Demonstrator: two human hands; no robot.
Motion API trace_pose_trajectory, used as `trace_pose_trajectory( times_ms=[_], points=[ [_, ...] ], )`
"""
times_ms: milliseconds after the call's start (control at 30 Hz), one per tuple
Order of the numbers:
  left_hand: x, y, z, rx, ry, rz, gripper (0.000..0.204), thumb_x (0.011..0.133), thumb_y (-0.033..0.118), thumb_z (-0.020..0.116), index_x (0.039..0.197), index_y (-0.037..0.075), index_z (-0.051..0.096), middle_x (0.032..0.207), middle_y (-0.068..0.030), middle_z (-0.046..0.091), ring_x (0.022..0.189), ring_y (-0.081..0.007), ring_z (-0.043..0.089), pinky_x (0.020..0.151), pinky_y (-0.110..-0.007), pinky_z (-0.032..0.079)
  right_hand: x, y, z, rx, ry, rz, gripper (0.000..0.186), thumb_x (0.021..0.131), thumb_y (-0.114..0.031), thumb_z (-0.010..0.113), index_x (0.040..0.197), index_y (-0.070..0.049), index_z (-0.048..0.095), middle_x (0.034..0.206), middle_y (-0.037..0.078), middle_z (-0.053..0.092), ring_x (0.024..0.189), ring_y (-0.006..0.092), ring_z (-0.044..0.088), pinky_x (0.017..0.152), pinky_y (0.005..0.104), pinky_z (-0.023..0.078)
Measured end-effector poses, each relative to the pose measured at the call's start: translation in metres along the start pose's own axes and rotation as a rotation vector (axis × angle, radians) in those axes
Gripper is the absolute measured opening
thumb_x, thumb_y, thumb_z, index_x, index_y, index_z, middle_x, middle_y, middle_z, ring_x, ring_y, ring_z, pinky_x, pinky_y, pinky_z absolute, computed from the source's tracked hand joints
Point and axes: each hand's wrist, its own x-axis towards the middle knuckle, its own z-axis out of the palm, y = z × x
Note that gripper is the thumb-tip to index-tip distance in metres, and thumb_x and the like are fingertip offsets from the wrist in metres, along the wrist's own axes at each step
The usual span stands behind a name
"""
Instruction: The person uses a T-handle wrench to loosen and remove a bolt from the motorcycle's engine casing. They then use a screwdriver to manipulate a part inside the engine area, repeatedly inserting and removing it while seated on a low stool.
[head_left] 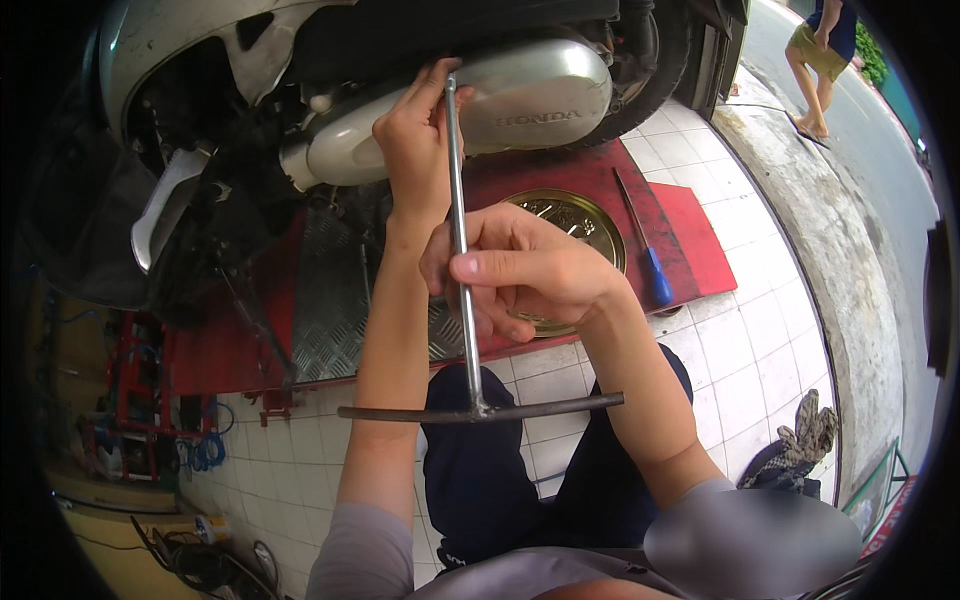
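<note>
At two o'clock a passer-by (824,48) is cropped above; at four a patch (755,530) is blurred; the right hand (535,262) partly hides a tray (612,230).

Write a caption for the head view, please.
Right hand holding a T-handle wrench, its tip beside the left hand at a silver scooter transmission cover.

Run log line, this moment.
right hand: grips T-handle wrench | left hand: at wrench tip by silver engine cover | screwdriver: on red platform

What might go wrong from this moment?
The T-handled tool could slip, perhaps scratching the silver cover or hurting the left hand beside its far end. The right hand might knock the round tray nearby. The blue-handled screwdriver near the edge of the red platform might roll off.
</note>
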Motion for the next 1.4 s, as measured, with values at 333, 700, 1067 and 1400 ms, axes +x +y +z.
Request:
trace_pose_trajectory(
  times_ms=[333,700,1067,1400],
  points=[
    [0.008,-0.002,-0.01,0.106,-0.033,-0.032,0.03,0.089,0.008,0.064,0.116,-0.004,0.063,0.066,-0.0075,0.066,0.046,-0.0083,0.054,0.044,-0.023,0.042,-0.005,0.0,0.029,0.332,-0.174,-0.122,0.029,0.098,-0.023,0.053,0.092,0.004,0.048,0.051,0.009,0.052,0.033,0.0098,0.045,0.033,0.0187,0.031],
    [-0.157,0.11,-0.089,-0.322,0.264,-0.489,0.035,0.099,0.017,0.049,0.124,-0.008,0.053,0.061,-0.0055,0.059,0.044,-0.0041,0.047,0.036,-0.017,0.031,-0.002,0.001,0.032,0.397,-0.194,-0.196,0.026,0.094,-0.025,0.061,0.097,0.001,0.056,0.066,0.007,0.057,0.046,0.0062,0.045,0.042,0.0201,0.035],
    [-0.11,0.223,-0.092,0.28,-0.414,-0.082,0.063,0.087,0.027,0.068,0.133,-0.01,0.046,0.05,-0.0058,0.05,0.042,-0.0071,0.045,0.044,-0.018,0.032,0.023,0.005,0.043,0.325,-0.09,-0.211,0.021,0.094,-0.02,0.061,0.099,0.0,0.056,0.074,0.003,0.056,0.056,0.0024,0.044,0.051,0.0183,0.035],
    [-0.108,0.239,-0.088,0.239,-0.193,-0.234,0.069,0.081,0.015,0.073,0.137,-0.009,0.041,0.054,-0.0026,0.051,0.044,-0.0027,0.044,0.044,-0.018,0.032,0.029,0.007,0.04,0.454,-0.143,-0.296,0.023,0.094,-0.019,0.062,0.106,0.0,0.056,0.074,0.002,0.056,0.054,0.0019,0.039,0.051,0.0181,0.033]
  ],
)
